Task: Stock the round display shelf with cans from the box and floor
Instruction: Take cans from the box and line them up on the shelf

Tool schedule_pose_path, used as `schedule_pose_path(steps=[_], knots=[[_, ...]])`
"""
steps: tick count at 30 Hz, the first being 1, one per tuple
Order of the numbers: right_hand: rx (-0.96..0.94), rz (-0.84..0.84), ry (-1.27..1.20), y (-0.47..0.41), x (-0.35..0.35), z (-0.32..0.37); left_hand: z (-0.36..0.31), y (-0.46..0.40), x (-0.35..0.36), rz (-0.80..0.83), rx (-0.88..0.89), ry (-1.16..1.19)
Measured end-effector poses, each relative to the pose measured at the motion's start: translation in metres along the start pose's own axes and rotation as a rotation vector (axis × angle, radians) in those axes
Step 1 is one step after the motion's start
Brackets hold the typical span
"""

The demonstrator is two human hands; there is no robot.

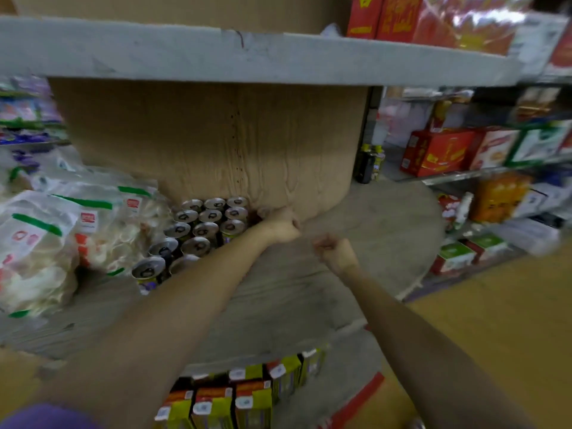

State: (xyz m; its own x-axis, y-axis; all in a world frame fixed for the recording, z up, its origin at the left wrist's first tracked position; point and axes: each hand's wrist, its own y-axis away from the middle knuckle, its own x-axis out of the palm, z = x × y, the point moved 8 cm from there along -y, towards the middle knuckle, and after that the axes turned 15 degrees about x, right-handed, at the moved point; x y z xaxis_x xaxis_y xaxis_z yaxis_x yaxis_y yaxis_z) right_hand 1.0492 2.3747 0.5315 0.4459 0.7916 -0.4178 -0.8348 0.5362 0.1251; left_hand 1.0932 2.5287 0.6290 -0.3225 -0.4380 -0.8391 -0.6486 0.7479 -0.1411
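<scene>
**Setting cans in against the core**

Nearest, cartons are being kept on the tier below. Above them, on the round shelf, the right hand is being held curled into a fist, apparently on nothing. Further in, the left hand is being curled at the right end of the cans; whether a can is being gripped cannot be told. The cans are being ranked in rows against the cardboard core, beside the bags. Each new can is probably best seated upright, touching its neighbour, with the rows continued rightward.
</scene>
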Motion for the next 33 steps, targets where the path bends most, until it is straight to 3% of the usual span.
schedule_pose_path(steps=[7,11,20,27,33], knots=[[0.104,-0.138,-0.068,0.118,-0.090,-0.055,-0.072,0.039,0.095,0.147,0.107,0.276],[0.185,-0.189,0.037,0.173,-0.128,-0.103,-0.109,0.069,0.157,0.246,0.153,0.377],[0.422,-0.136,0.177,0.241,-0.166,-0.239,-0.129,0.136,0.310,0.491,0.120,0.301],[0.513,-0.068,0.279,0.275,-0.199,-0.356,-0.153,0.160,0.432,0.594,0.015,0.249],[0.681,0.005,0.162,0.292,-0.237,-0.478,-0.171,0.178,0.545,0.662,-0.178,0.245]])
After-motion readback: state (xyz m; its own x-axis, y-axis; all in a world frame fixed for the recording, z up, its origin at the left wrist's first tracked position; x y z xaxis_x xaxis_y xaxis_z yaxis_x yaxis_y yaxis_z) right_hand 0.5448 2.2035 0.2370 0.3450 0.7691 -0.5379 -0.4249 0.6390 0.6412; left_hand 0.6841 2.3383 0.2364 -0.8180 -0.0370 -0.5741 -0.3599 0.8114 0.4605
